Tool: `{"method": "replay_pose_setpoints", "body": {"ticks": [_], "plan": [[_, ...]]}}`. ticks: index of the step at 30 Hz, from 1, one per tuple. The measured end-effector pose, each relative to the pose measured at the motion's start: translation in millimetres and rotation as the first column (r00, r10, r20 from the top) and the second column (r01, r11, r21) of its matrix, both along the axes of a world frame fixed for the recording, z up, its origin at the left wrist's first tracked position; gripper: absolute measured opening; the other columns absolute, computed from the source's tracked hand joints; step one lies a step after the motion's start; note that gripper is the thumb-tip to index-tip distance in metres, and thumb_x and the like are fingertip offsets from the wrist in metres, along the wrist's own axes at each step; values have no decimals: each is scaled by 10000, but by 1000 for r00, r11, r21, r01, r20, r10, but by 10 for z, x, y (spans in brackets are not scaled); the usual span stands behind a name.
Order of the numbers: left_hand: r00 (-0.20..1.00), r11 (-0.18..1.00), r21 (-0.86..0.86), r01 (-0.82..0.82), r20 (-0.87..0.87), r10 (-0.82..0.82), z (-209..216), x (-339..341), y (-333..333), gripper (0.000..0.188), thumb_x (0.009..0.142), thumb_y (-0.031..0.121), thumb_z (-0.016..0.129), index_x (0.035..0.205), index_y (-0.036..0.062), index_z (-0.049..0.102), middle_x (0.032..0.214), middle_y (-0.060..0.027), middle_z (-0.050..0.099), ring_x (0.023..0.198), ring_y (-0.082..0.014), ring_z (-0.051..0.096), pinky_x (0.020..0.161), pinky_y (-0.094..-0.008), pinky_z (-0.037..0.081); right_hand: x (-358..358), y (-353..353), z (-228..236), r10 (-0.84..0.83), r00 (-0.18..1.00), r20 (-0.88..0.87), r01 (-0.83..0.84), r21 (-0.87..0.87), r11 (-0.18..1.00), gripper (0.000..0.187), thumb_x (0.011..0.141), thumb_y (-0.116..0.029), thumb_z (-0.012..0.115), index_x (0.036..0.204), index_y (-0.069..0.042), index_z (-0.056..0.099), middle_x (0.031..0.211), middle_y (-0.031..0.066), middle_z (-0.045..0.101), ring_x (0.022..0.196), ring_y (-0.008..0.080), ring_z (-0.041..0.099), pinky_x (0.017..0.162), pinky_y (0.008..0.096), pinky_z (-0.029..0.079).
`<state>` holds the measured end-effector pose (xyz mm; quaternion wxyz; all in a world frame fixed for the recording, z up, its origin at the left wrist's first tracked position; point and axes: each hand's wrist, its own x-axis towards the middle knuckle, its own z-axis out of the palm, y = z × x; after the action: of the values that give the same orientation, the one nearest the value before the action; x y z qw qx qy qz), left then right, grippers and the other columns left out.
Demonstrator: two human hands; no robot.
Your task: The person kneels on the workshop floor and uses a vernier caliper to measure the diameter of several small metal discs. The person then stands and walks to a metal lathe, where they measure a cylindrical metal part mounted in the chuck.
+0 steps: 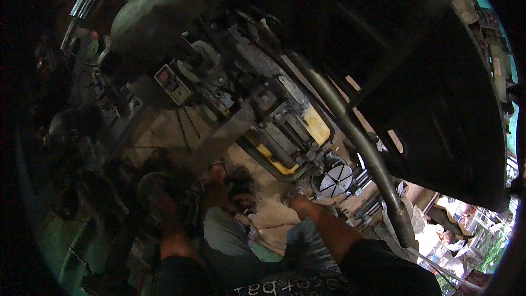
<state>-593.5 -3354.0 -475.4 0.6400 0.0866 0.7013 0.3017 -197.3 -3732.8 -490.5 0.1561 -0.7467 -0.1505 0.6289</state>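
My left hand (163,200) is in deep shadow at the lower left, beside dark round shapes, and its fingers cannot be made out. My right hand (297,203) is low by my right knee, near the front end of a machine vise (287,137) with yellow-painted sides. Its fingers are too dark and small to read, and I cannot see whether anything is in them. A long flat metal bar (233,129), slightly blurred, slants from above my left leg up to the vise. A grey round plate with radial slots (336,181) is to the right of my right hand.
A thick grey pipe-like bar (359,131) runs down the right side beside a big dark panel (438,115). A switch box with a red button (172,84) is at the upper left, below a large grey-green cylinder (159,5). Bright clutter (455,219) fills the lower right.
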Motion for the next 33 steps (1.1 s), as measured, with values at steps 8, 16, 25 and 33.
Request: {"method": "replay_pose_setpoints", "body": {"ticks": [8, 16, 25, 33], "plan": [[999, 998, -53, -21, 30, 22, -215, 228, -225, 266, 914, 346, 540, 899, 84, 584, 847, -61, 574, 727, -201, 521, 661, -353, 414, 446, -228, -178, 230, 973, 30, -229, 277, 933, 297, 710, -246, 761, 962, -104, 693, 1057, 119, 666, 923, 328, 650, 801, 389, 539], [998, 997, -61, -42, 49, 45, -260, 280, -249, 263, 910, 346, 538, 857, 93, 585, 800, -54, 571, 684, -195, 515, 627, -347, 409, 913, -693, -346, 490, 858, 155, -513, 194, 836, 291, 710, -275, 772, 952, -135, 693, 1036, 98, 674, 922, 300, 664, 762, 384, 554], [996, 995, -82, -54, 64, 59, -368, 285, -252, 268, 906, 347, 537, 811, 102, 587, 748, -45, 568, 636, -188, 509, 588, -340, 404, 550, -393, -29, 203, 941, 270, -217, 22, 976, 277, 825, -294, 694, 985, -69, 677, 911, 105, 681, 830, 231, 660, 701, 379, 535], [995, 993, -99, -68, 68, 75, -400, 209, -313, 277, 902, 348, 535, 769, 110, 589, 701, -37, 565, 593, -182, 503, 553, -335, 400, 445, 179, 234, 81, 987, 138, -83, 9, 996, 343, 931, -343, 608, 1048, -24, 650, 817, 133, 661, 711, 264, 648, 632, 425, 524]]}}
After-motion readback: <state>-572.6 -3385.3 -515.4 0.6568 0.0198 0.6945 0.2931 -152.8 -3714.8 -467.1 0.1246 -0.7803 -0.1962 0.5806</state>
